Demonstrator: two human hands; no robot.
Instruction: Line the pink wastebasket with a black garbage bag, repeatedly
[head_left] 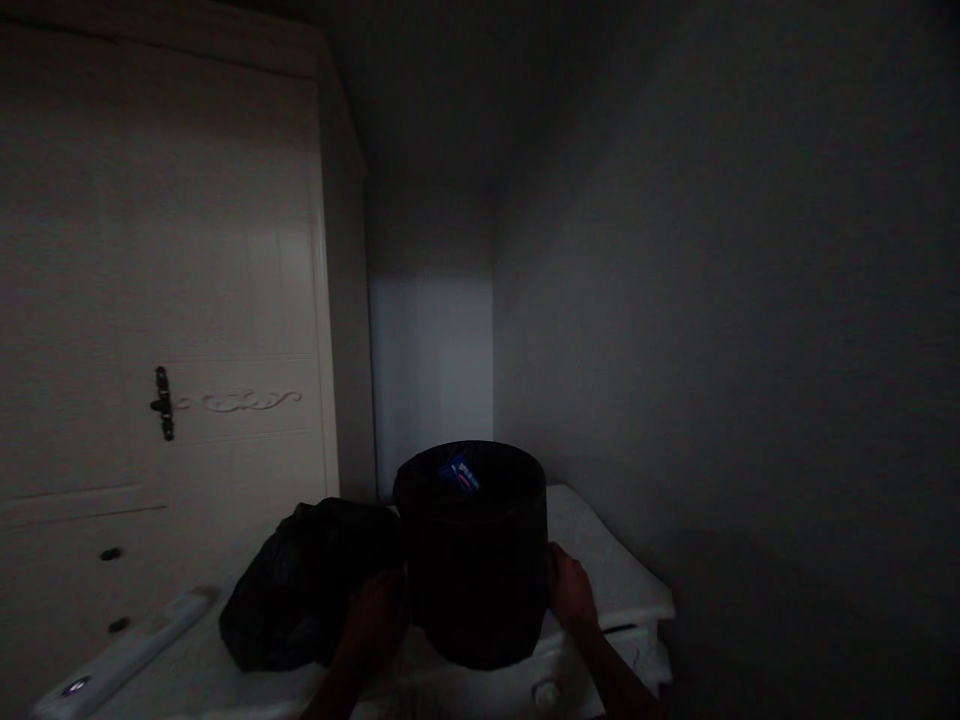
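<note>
A round black bin [480,570], its rim lined with a black bag, stands upright at the front of a white cabinet top. Inside its mouth shows a small blue packet [460,472]. My right hand [571,588] presses against the bin's right side, fingers partly hidden behind it. On the other side, my left hand [373,612] is between the bin and a bulging black plastic bag [300,590]; its fingers are dark and hard to make out.
The white cabinet top [581,530] meets a grey wall on the right. A long white power strip [127,655] lies at the left edge. A tall white wardrobe [247,300] with a dark handle stands behind on the left.
</note>
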